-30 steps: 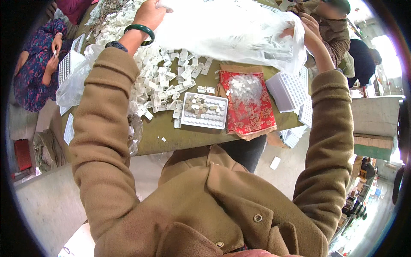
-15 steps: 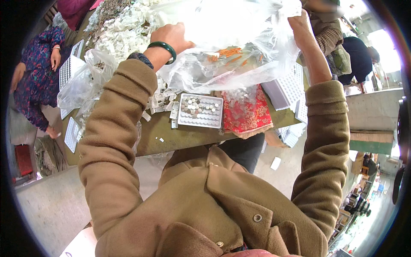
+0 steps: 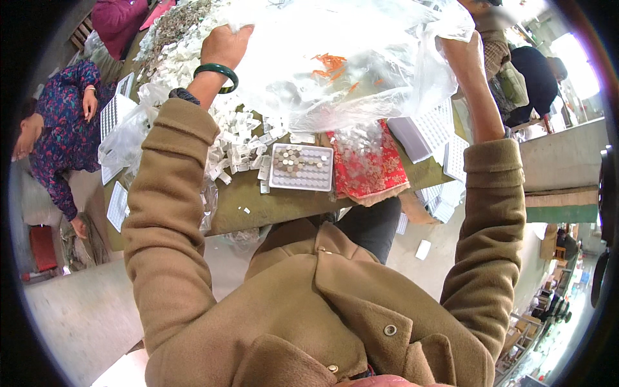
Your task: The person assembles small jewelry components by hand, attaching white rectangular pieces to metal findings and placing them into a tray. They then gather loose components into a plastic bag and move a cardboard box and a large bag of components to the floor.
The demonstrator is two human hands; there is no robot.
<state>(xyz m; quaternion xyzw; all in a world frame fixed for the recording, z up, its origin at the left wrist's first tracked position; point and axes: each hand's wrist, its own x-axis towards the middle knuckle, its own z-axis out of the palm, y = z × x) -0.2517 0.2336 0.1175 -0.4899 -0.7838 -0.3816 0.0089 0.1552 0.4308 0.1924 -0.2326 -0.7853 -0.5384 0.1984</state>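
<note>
A large clear plastic bag [image 3: 335, 97] is stretched between my raised hands over the far side of the table. My left hand [image 3: 225, 46], with a dark green bangle at the wrist, grips its left edge. At the right edge, my right hand [image 3: 463, 53] is closed on the bunched plastic. Orange print or strips [image 3: 330, 63] show low on the bag. Below it sits a white tray [image 3: 301, 184] with small round discs in part of its rows. Beside that tray lies a red floral cloth [image 3: 374, 174] with small clear pieces on it.
White plastic pieces [image 3: 232, 138] are heaped left of the tray. Stacked white grid trays [image 3: 416, 138] stand at the right, and another plastic bag [image 3: 126, 138] lies at the left. A person in a floral top [image 3: 61, 129] is at the far left; others are beyond the table.
My left hand has moved left and away from me, my right hand slightly right. The bag is spread wider between them.
</note>
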